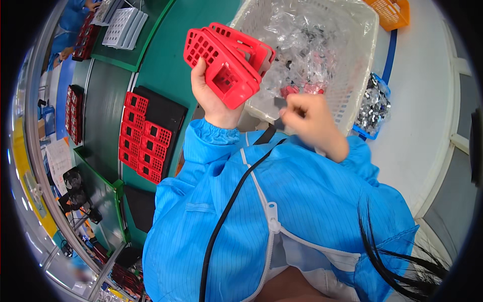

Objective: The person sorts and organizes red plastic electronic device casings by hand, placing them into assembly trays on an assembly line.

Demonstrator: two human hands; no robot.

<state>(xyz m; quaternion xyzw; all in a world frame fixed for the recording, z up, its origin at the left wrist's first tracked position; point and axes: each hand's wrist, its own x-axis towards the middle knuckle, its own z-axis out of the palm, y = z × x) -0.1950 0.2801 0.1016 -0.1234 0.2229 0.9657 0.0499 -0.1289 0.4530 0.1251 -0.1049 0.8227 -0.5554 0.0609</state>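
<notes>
My left hand point(214, 100) is wrapped round a stack of red plastic housings point(234, 83) with perforated faces and a square opening. The stack is tilted in the air beside the white crate. Just right of it my right hand point(312, 121) is closed in a pinch on a small dark grey square piece point(279, 102); motion blurs it somewhat. Close beyond that hand lie small red parts point(302, 89) inside the white crate point(359, 75), which is lined with clear plastic and holds crumpled clear bags point(302, 40) with dark bits.
More red housings point(132, 136) stand in rows on a black mat point(173, 108) on the green bench. A blue basket point(373, 108) of small shiny pieces and an orange basket point(390, 12) are at the right. White trays point(123, 27) and a co-worker's blue sleeve point(70, 20) show at upper left.
</notes>
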